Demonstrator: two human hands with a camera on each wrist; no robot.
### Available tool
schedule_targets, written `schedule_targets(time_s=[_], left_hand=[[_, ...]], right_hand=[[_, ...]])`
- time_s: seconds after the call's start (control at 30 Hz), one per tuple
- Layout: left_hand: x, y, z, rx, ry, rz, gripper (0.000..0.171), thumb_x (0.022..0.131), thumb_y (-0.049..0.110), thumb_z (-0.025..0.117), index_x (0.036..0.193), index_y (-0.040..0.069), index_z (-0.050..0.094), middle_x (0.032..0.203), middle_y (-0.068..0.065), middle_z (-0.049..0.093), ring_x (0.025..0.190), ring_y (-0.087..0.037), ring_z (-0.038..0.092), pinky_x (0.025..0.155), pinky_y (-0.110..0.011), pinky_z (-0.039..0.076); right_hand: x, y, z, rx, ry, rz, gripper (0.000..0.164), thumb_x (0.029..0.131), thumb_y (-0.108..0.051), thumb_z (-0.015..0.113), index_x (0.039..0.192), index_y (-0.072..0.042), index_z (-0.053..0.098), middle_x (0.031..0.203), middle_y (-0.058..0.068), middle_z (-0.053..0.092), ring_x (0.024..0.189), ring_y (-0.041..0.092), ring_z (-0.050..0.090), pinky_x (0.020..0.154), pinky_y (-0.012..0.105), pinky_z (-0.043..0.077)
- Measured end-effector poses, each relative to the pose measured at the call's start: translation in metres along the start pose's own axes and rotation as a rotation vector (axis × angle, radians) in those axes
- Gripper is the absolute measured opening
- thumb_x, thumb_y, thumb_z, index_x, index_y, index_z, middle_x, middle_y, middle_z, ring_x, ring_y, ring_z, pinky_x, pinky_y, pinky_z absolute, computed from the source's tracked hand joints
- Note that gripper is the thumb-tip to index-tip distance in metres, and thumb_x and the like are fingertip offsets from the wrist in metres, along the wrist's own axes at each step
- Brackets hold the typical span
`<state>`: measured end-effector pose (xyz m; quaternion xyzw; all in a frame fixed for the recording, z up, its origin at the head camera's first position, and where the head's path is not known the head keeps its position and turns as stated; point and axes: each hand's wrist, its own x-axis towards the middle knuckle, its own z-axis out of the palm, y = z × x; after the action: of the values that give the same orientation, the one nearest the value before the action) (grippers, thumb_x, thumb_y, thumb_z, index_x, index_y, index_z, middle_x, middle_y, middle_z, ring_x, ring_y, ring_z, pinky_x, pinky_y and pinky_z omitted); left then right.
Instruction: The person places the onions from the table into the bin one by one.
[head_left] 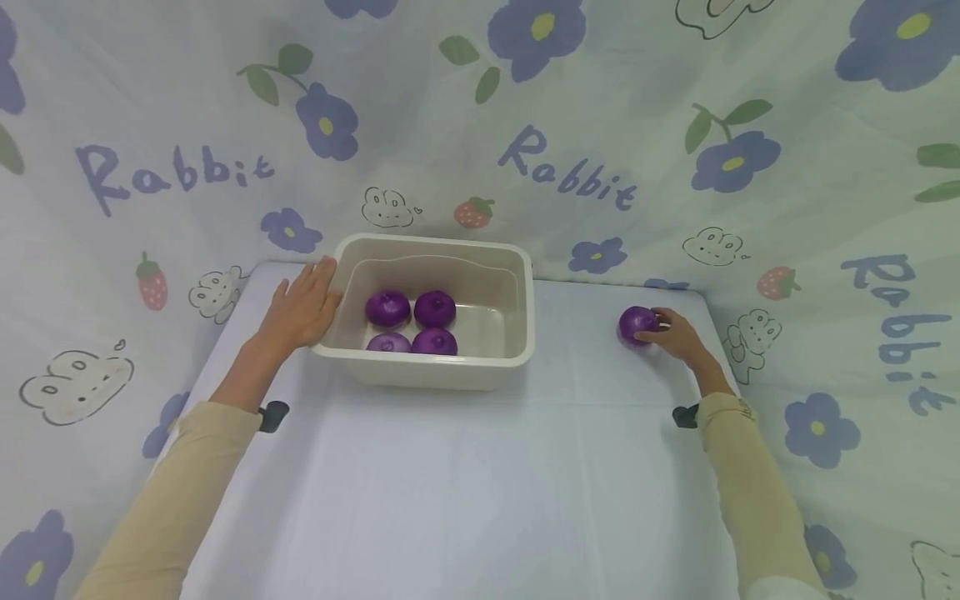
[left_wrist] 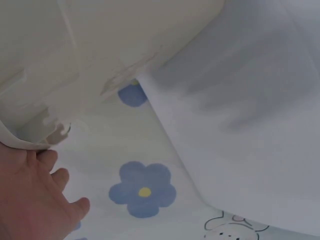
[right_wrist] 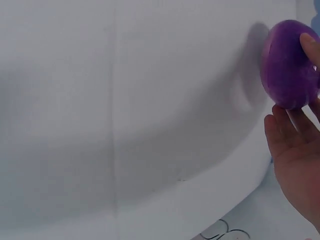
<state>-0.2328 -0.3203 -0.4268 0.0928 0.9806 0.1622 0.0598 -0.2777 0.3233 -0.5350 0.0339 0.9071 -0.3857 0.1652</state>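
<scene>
My right hand holds a purple onion between thumb and fingers at the right side of the table. In the right wrist view the thumb lies across this onion, and other fingers reach along its lower side. My left hand rests against the left rim of a cream plastic bin, its fingers extended. The left wrist view shows these fingers spread beside the bin's edge. Several purple onions sit inside the bin, grouped in its left half.
A white-covered table bears the bin near its back edge. Behind it and at both sides hangs a curtain printed with flowers, rabbits and strawberries. Dark wrist mounts stick out by both sleeves.
</scene>
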Motion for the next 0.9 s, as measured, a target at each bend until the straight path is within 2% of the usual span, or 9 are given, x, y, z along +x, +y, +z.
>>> schedule_targets(time_s=[0.1, 0.23, 0.47, 0.63, 0.9], left_hand=[[0.0, 0.0, 0.0, -0.001, -0.002, 0.001, 0.061, 0.109, 0.029, 0.023, 0.157, -0.004, 0.007, 0.163, -0.025, 0.008, 0.148, -0.046, 0.005, 0.113, -0.068, 0.0], [0.0, 0.0, -0.001, 0.002, -0.003, 0.002, 0.061, 0.109, 0.029, 0.022, 0.157, -0.004, 0.007, 0.162, -0.026, 0.008, 0.148, -0.046, 0.005, 0.113, -0.068, 0.0], [0.0, -0.001, -0.001, 0.0, -0.008, 0.005, 0.061, 0.109, 0.031, 0.021, 0.157, -0.004, 0.006, 0.162, -0.026, 0.007, 0.148, -0.046, 0.004, 0.113, -0.069, -0.001], [0.0, -0.001, -0.002, -0.002, -0.016, 0.006, 0.061, 0.109, 0.03, 0.021, 0.157, -0.004, 0.006, 0.162, -0.026, 0.007, 0.148, -0.046, 0.004, 0.113, -0.069, -0.001], [0.001, -0.002, -0.003, -0.001, -0.008, 0.011, 0.06, 0.109, 0.028, 0.023, 0.157, -0.004, 0.007, 0.162, -0.026, 0.008, 0.148, -0.047, 0.006, 0.113, -0.069, 0.0]], right_hand=[[0.0, -0.01, -0.005, 0.006, 0.01, -0.033, 0.083, 0.094, -0.026, 0.071, 0.154, 0.005, 0.023, 0.151, 0.034, 0.032, 0.139, 0.05, 0.032, 0.109, 0.061, 0.033], [0.002, -0.034, -0.014, 0.009, 0.007, -0.114, 0.082, 0.093, -0.023, 0.073, 0.154, 0.006, 0.025, 0.151, 0.034, 0.033, 0.138, 0.05, 0.034, 0.109, 0.06, 0.034], [-0.001, -0.095, -0.027, 0.023, -0.039, -0.266, 0.08, 0.09, -0.015, 0.074, 0.153, 0.003, 0.028, 0.15, 0.031, 0.037, 0.138, 0.048, 0.036, 0.108, 0.059, 0.036], [0.002, -0.135, -0.03, -0.02, -0.066, -0.368, 0.077, 0.088, -0.014, 0.075, 0.151, 0.002, 0.034, 0.149, 0.028, 0.039, 0.136, 0.046, 0.039, 0.108, 0.056, 0.038], [0.004, -0.198, -0.026, -0.085, -0.106, -0.445, 0.079, 0.085, -0.015, 0.078, 0.152, -0.004, 0.037, 0.149, 0.023, 0.042, 0.135, 0.041, 0.043, 0.106, 0.055, 0.041]])
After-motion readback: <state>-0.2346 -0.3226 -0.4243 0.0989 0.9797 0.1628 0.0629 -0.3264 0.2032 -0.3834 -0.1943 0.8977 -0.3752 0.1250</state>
